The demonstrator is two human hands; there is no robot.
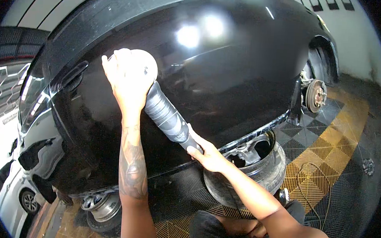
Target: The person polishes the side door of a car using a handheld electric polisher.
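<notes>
A dark car polisher [166,115] slants across a glossy black car door [228,86], its round pad end up against the panel. My left hand [123,76] is closed over the polisher's head, beside the pale pad [149,59]; glare washes out the fingers' detail. Lower down, my right hand [210,155] grips the rear end of the tool's handle. A black door handle [73,77] lies left of my left hand.
A tyre with its rim [268,179] lies on the tiled floor below the car. Another wheel [104,208] is at lower left. The bare brake disc [316,96] shows at right. A cable [329,195] curves over the floor. A silver car [15,186] stands at left.
</notes>
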